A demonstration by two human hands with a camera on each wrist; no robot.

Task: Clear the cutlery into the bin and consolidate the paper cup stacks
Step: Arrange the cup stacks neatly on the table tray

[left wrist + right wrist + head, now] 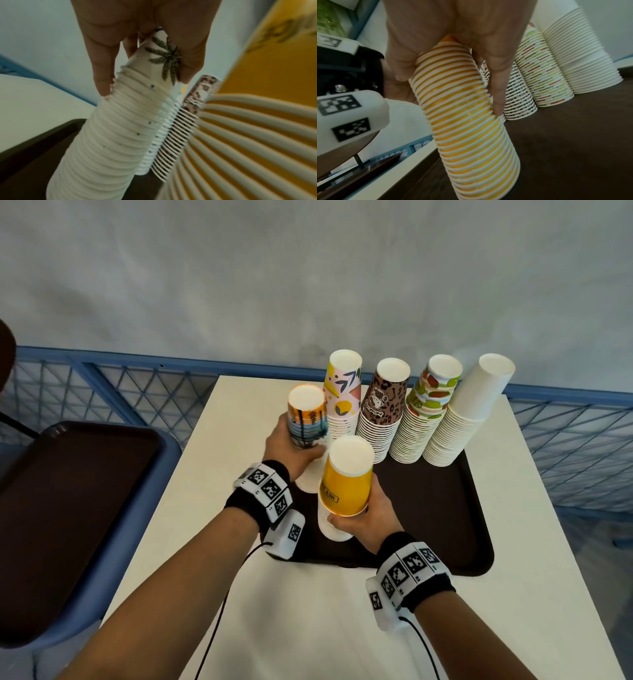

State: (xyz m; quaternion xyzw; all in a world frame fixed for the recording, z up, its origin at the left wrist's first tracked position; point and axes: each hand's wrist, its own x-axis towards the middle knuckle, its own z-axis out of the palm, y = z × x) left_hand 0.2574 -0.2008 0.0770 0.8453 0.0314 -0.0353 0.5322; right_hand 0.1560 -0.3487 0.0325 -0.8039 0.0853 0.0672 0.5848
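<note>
On a dark brown tray [428, 518] stand several stacks of upside-down paper cups. My left hand [291, 450] grips a stack topped by a palm-tree cup [306, 419], seen up close as the palm-tree stack [120, 128] at the tray's left edge. My right hand [366, 515] grips a yellow-topped stack [346, 481] near the tray's front; the wrist view shows this yellow stack [467, 115] tilted, with its bottom just above the tray [565, 135]. Behind stand a pink patterned stack [342, 395], a leopard-print stack [383, 412], a fruit-print stack [424, 412] and a plain white stack [466, 412]. No cutlery shows.
The tray sits on a white table [325, 628] against a blue mesh railing [102, 385]. To the left, a second brown tray [68, 491] lies on a blue chair [113, 559]. Black cables run from my wrist cameras across the table's front.
</note>
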